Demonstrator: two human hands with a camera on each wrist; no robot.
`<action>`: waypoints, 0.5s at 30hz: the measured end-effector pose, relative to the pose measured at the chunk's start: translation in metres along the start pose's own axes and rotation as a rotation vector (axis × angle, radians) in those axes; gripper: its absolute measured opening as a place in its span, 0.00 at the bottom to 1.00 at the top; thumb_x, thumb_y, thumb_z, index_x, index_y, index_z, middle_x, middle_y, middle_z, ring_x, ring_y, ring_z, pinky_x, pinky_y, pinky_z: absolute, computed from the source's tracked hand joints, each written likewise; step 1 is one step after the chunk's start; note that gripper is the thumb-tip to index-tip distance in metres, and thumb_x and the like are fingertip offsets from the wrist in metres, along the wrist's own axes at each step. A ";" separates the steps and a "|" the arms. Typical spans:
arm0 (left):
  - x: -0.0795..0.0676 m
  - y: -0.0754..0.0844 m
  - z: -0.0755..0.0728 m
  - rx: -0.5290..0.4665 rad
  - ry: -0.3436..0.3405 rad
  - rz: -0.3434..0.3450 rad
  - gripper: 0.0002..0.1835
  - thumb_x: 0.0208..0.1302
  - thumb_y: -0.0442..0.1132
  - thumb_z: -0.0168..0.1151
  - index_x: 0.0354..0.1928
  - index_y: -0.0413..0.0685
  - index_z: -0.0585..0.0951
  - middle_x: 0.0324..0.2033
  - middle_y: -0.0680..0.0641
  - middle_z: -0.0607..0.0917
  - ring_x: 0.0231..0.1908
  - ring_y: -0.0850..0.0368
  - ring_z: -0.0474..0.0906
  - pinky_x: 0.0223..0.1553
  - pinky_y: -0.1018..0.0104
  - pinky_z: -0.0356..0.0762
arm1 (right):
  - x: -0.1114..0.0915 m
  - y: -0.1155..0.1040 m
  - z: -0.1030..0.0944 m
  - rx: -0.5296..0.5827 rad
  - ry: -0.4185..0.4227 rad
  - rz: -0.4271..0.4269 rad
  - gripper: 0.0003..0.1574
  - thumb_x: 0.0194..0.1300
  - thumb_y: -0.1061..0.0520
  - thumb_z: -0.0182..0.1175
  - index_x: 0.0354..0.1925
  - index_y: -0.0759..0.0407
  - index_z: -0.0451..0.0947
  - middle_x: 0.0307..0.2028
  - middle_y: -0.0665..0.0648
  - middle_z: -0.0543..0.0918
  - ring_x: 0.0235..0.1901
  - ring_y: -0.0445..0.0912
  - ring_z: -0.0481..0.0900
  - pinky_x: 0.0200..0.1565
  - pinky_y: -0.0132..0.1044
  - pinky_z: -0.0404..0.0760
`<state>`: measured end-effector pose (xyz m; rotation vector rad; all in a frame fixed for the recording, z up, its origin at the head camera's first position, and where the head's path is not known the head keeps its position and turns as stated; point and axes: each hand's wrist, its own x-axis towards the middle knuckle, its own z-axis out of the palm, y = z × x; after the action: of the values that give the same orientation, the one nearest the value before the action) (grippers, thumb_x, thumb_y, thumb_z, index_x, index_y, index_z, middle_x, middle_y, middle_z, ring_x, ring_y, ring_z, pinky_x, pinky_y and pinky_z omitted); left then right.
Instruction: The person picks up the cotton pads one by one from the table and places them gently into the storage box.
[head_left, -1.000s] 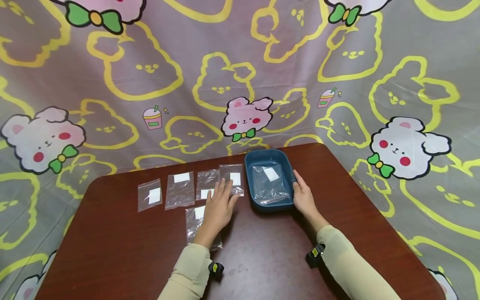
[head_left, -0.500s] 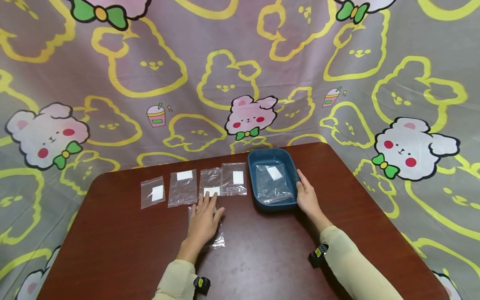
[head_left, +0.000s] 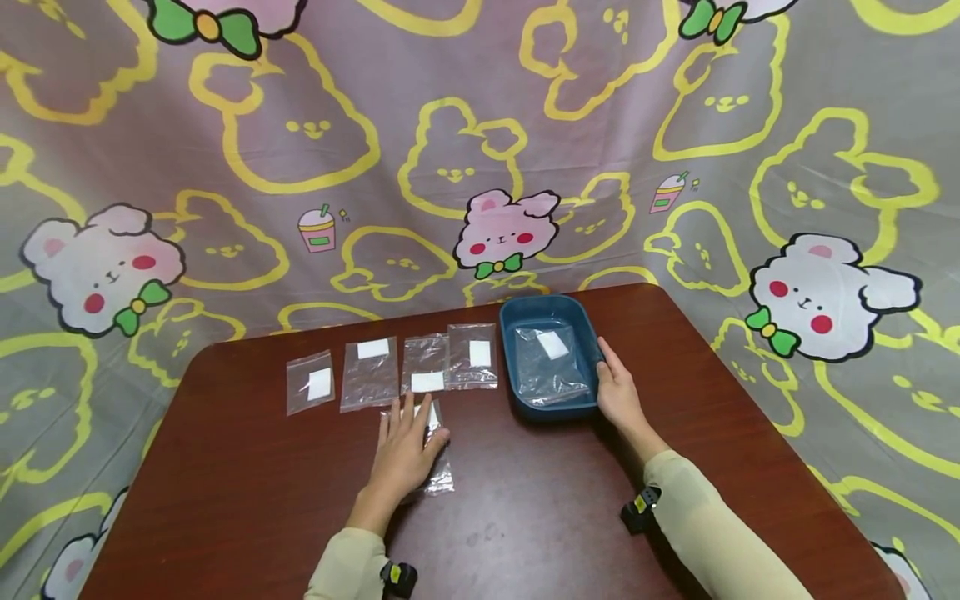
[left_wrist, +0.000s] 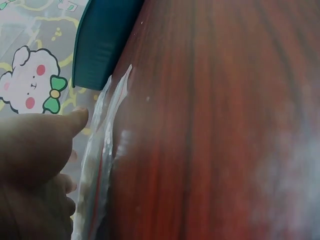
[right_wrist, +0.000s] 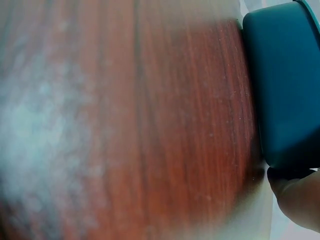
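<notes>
My left hand (head_left: 401, 450) lies palm down with fingers spread over a clear zip bag (head_left: 444, 475) nearest me, hiding much of it. In the left wrist view, the raised edge of the zip bag (left_wrist: 107, 145) runs beside the hand (left_wrist: 37, 155). A blue rectangular tray (head_left: 546, 410) stands at right with one clear zip bag (head_left: 542, 379) bearing a white label inside. My right hand (head_left: 621, 398) rests against the tray's right side, fingers fairly straight. The right wrist view catches only a digit at the tray (right_wrist: 285, 90).
Several clear zip bags with white labels lie in a row left of the tray: a leftmost bag (head_left: 300, 392), a taller bag (head_left: 369, 379), then a third bag (head_left: 426, 354) beside a fourth bag (head_left: 467, 375). A patterned curtain (head_left: 420, 192) hangs behind the brown table (head_left: 240, 492).
My left hand has drawn back toward me and to the left, from the bags beside the tray onto the nearest bag. My right hand stays at the tray. The head view has shifted slightly.
</notes>
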<state>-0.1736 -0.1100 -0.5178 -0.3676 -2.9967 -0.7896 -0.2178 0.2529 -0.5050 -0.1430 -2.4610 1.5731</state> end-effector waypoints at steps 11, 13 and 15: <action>0.000 -0.005 0.007 -0.006 -0.026 0.009 0.40 0.72 0.52 0.59 0.77 0.41 0.58 0.76 0.31 0.49 0.76 0.32 0.38 0.74 0.38 0.36 | 0.000 0.001 -0.001 0.007 0.003 0.010 0.32 0.81 0.61 0.40 0.78 0.52 0.56 0.75 0.61 0.60 0.75 0.54 0.54 0.75 0.51 0.51; 0.001 -0.006 0.008 -0.005 -0.021 0.014 0.39 0.72 0.52 0.59 0.77 0.41 0.58 0.76 0.31 0.49 0.76 0.32 0.38 0.74 0.38 0.35 | 0.000 0.001 -0.001 0.006 0.000 0.011 0.32 0.81 0.61 0.40 0.79 0.52 0.55 0.76 0.61 0.60 0.75 0.54 0.54 0.75 0.51 0.51; 0.001 -0.007 0.009 -0.007 -0.018 0.018 0.39 0.73 0.52 0.59 0.77 0.41 0.58 0.77 0.32 0.49 0.76 0.32 0.38 0.74 0.38 0.35 | 0.000 0.001 -0.001 0.002 -0.001 0.012 0.32 0.81 0.61 0.40 0.79 0.52 0.55 0.76 0.61 0.59 0.75 0.54 0.54 0.75 0.51 0.51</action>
<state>-0.1759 -0.1112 -0.5283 -0.4025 -3.0034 -0.7995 -0.2174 0.2546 -0.5055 -0.1567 -2.4639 1.5810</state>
